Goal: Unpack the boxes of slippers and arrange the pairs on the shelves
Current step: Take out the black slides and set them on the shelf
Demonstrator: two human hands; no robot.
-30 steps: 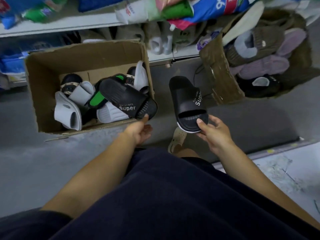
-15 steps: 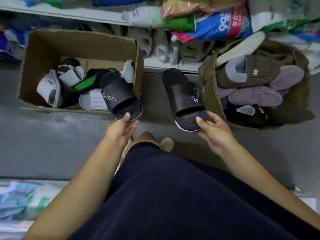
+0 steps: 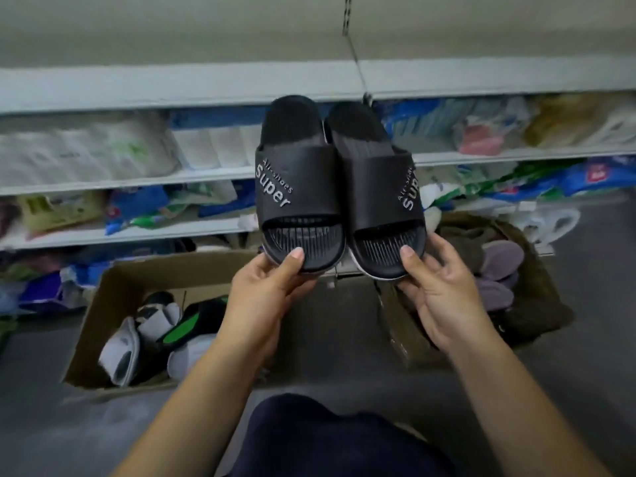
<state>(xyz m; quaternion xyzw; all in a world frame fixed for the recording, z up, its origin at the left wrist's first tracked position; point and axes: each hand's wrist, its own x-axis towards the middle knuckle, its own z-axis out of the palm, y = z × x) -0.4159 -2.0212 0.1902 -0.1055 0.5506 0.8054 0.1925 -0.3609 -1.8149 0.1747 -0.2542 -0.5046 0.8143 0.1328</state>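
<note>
Two paired, mid-frame: I'm pinching left slide point(image 3: 299, 187) in left hand point(image 3: 265, 290), right slide point(image 3: 375, 191) in right hand point(image 3: 444, 297). Neither shelved yet; box point(image 3: 137, 284), lower left, is holding more.

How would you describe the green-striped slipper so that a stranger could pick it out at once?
Below the shelves, an open cardboard box stands on the floor at the left. Inside it, right of the middle, lies a black slipper. It alone bears a bright green stripe; the slippers beside it are mostly grey and white.
</note>
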